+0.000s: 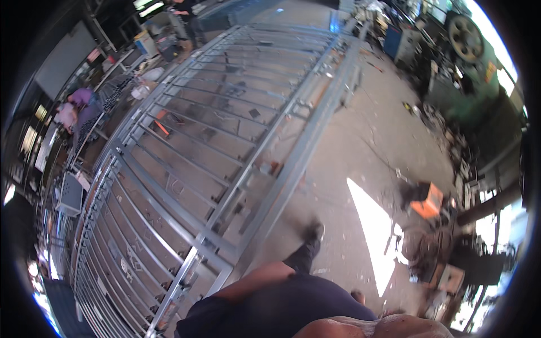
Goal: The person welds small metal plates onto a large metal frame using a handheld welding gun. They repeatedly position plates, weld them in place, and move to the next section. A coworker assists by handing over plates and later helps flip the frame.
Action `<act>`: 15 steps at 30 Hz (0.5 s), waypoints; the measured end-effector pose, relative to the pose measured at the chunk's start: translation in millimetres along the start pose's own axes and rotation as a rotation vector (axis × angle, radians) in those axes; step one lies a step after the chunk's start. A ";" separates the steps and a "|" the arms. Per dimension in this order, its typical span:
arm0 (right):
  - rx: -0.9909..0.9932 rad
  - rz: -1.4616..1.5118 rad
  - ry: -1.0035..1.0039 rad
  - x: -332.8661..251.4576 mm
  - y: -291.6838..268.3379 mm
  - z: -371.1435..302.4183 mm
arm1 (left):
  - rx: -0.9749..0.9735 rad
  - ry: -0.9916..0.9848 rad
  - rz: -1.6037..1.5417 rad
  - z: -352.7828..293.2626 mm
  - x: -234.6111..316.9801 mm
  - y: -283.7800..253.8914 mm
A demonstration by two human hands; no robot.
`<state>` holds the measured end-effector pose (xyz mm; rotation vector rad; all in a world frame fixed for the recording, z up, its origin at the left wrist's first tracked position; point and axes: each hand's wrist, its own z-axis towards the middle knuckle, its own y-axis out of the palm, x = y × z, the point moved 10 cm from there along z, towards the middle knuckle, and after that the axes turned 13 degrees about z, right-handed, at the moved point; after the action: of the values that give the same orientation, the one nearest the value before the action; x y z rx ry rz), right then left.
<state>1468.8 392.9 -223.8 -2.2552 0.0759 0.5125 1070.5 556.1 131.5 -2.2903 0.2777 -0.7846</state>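
Note:
Skin beside my dark shirt [276, 304], perhaps part of my right hand [358, 296], shows low in the picture; its fingers cannot be made out, nor anything in them. A bare left arm [256, 283] lies along the shirt's left side, while the left hand itself is out of sight. Close to that arm is the corner of a long grey metal frame [194, 258] with many parallel bars, raised above the floor. My dark trouser leg and shoe [316, 232] step forward on the floor, right of the frame.
A long steel beam [298, 160] runs beside the frame. An orange tool [162, 128] shows between the bars. On the right are an orange box [426, 200], a green machine with a large wheel [466, 38] and scattered scrap. Other people [67, 115] are at the far left and back.

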 end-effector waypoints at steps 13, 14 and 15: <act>0.393 1.203 0.576 145.2 -443.5 245.9 | 0.165 -0.036 -0.093 324.9 -35.9 -281.6; 0.413 1.203 0.540 157.7 -475.5 268.3 | 0.152 -0.051 -0.078 340.4 -41.9 -302.5; 0.431 1.198 0.498 168.4 -507.7 291.4 | 0.206 -0.057 -0.104 356.2 -50.7 -319.8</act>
<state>1634.6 966.7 -103.9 -1.6463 1.6680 0.4322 1240.1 1006.4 117.3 -2.1415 0.0489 -0.7611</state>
